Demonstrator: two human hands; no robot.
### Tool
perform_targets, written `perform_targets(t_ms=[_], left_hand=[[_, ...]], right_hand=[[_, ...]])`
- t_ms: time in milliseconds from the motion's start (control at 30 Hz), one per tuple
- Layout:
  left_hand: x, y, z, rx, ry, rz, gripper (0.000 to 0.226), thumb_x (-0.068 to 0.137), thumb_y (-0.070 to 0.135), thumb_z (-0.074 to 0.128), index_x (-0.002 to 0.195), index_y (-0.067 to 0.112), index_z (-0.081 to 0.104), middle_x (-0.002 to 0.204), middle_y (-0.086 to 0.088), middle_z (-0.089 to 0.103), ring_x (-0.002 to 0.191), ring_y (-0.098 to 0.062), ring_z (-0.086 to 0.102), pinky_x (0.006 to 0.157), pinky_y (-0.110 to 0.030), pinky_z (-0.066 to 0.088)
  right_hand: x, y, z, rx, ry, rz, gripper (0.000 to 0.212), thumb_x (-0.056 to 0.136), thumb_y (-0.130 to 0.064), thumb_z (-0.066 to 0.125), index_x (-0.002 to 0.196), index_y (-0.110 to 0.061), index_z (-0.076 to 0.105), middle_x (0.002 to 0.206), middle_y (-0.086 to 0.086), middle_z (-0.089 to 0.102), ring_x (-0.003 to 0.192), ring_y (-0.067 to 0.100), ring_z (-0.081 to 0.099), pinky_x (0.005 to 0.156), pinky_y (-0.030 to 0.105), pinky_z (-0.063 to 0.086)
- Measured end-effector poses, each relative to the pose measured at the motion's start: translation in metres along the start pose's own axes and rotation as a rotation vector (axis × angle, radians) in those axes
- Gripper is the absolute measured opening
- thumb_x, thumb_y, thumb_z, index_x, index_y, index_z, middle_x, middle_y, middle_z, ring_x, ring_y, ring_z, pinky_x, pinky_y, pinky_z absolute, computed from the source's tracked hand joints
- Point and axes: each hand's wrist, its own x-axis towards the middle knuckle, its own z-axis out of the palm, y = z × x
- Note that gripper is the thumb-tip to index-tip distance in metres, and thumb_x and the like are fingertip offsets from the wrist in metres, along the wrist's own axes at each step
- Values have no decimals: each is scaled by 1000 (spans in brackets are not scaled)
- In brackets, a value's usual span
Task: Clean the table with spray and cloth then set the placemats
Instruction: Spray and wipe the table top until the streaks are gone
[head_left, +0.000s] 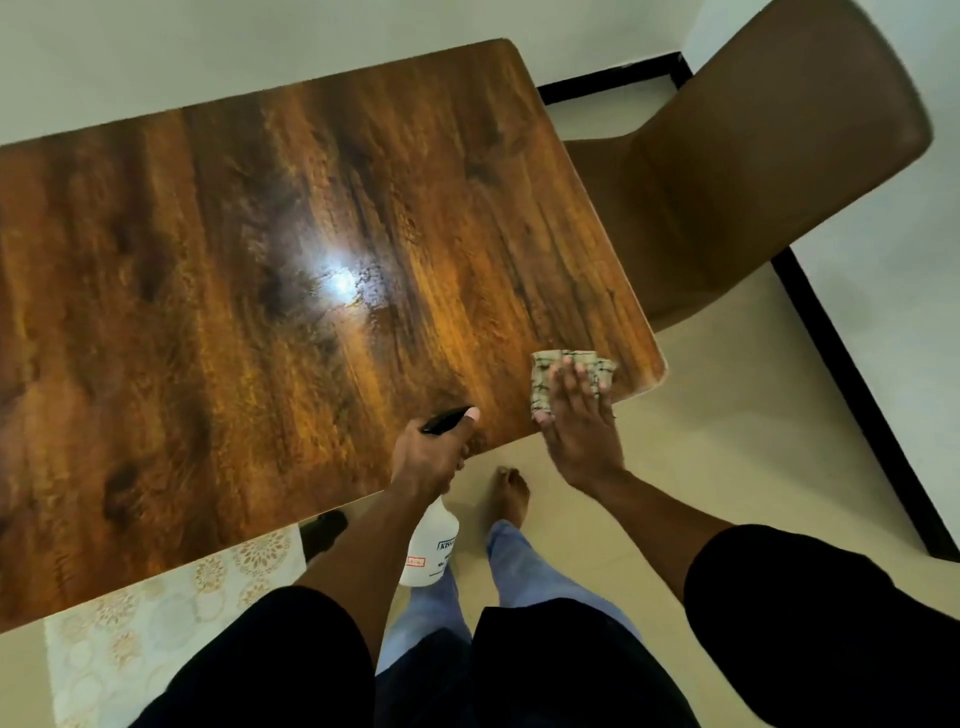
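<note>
Glossy woodgrain table (260, 260) — right hand (576, 421) flat on crumpled cloth (566, 374), left hand (431, 452) grip around white spray bottle (428, 551).

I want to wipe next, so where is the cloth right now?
In the head view, the cloth lies flat under the right hand on the table, at its near right corner, beside the brown chair.

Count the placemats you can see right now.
1 for certain: a pale patterned placemat below the table's near edge, at lower left, partly hidden. More could lie beneath it or out of view.
</note>
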Motion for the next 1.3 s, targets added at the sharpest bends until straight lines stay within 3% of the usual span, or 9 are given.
perform_targets(t_ms=[167,333,400,533,633,800,967,1100,1300], left_hand=[[6,27,43,40,-48,-4,60,96,58,75,95,-2,77,68,-8,73,41,-13,54,42,-27,45],[11,49,75,49,-109,17,51,99,55,74,107,6,81,69,-9,73,43,-15,54,41,-28,43],[14,56,88,96,-136,26,52,96,58,76,110,8,80,69,-8,72,48,-17,57,40,-26,42],[19,69,109,199,-145,26,60,94,60,77,100,0,75,71,-9,72,49,-17,57,40,-25,43],[22,77,123,161,-223,28,57,98,54,75,100,-3,74,72,-9,72,42,-11,54,41,-25,42],[26,93,143,33,-222,-19,52,99,51,76,85,2,74,68,-11,70,37,-12,49,39,-26,40],[29,105,158,53,-224,-7,52,99,52,76,80,4,75,66,-10,71,38,-15,48,39,-27,40],[34,112,159,46,-219,-22,58,98,56,75,90,-1,76,68,-10,72,40,-13,48,39,-26,39],[38,118,144,45,-195,-17,50,99,55,73,81,9,75,67,-5,72,43,-10,51,44,-26,41]], right_hand=[[5,34,-3,39,47,268,70,104,-46,13,165,-11,10,173,11,4,160,25,-2,128,51,-3],[-17,32,2,23,63,59,66,107,-42,28,165,-15,16,174,7,10,161,25,1,128,52,9],[-23,49,1,48,89,60,64,107,-42,28,165,-16,18,173,5,12,161,24,4,128,52,12],[-6,81,-4,232,152,393,64,108,-40,21,166,-14,11,174,6,3,160,22,-4,129,49,5],[13,92,-14,381,154,483,66,106,-41,18,165,-14,8,173,5,-2,160,21,-8,129,47,2],[-8,78,-5,254,178,350,62,108,-36,27,165,-13,14,174,7,5,160,24,-3,129,47,5],[-28,83,-7,140,128,242,63,108,-44,27,166,-20,17,174,2,10,161,21,1,127,48,8],[2,105,-15,176,88,243,62,109,-41,28,166,-21,12,174,1,4,160,23,-4,128,48,11],[64,134,-45,129,-60,136,66,109,-42,27,166,-19,3,174,4,-6,160,27,-7,128,48,9]])
